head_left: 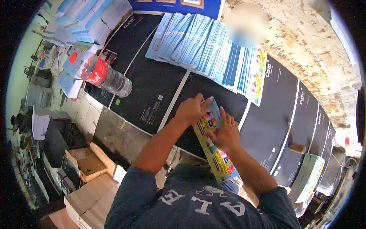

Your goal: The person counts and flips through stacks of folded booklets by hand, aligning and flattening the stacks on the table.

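- Dark shirt with pale lettering fills the bottom centre, nearest the camera.
- Left hand, mid-frame: its grip is curled at the upper end of a long printed sheet; whether it is closed on the paper I cannot tell.
- Right hand, just beside it: its grip is open, fingers extended, laid against the sheet's right side.
- That sheet, yellow with bright pictures, slants from mid-frame down to the shirt, its upper part over the black surface.
- Above the hands, upper centre, pale-blue booklets overlap in a long row, with a yellow-patterned page at its right end.
- Upper left, a clear bottle with red cap and label stands on the surface.
- Right side: a small brown block, then a paper stack below it.
- Lower left: an open cardboard box.
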Demonstrator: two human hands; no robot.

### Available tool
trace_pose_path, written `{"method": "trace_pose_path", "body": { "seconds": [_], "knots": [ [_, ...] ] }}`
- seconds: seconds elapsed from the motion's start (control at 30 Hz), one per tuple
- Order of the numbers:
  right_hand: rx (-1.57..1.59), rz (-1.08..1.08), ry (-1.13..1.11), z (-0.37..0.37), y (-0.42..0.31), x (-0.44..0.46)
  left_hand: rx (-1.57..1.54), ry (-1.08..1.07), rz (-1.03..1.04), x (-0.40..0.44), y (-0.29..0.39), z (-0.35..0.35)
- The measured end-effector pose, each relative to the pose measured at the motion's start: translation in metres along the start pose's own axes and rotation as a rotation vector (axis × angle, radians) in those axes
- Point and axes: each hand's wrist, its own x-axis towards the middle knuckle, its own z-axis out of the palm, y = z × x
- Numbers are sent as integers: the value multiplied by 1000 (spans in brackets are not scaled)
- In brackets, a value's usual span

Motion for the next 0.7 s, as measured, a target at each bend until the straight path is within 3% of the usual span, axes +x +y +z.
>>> {"method": "trace_pose_path", "body": {
  "seconds": [0.1,0.17,0.23,0.33,0.37,0.43,0.5,0.57,0.6,0.67,0.7],
  "knots": [
    [69,2,16,-3,10,-6,35,114,149,14,-27,42],
    [54,22,35,-16,0,-31,73,17,113,26,-35,48],
    [176,329,-200,-48,-21,-68,12,-26,-23,15,-13,21],
    [-75,0,134,8,36,-108,-18,103,115,10,-26,25],
    [-59,-25,135,16,43,-101,-66,78,56,4,-17,15],
    [159,17,185,19,55,-113,-125,28,40,-6,-1,15],
    [196,85,206,24,61,-111,-105,114,108,-8,-5,7],
    [500,116,243,26,69,-105,-90,196,140,-17,-6,6],
    [501,105,267,22,69,-106,-126,246,203,-19,-10,7],
    [540,260,-9,13,70,-112,-244,326,311,-27,-12,10],
    [544,268,-4,6,61,-115,-241,318,316,-34,-13,5]
  ]
}}
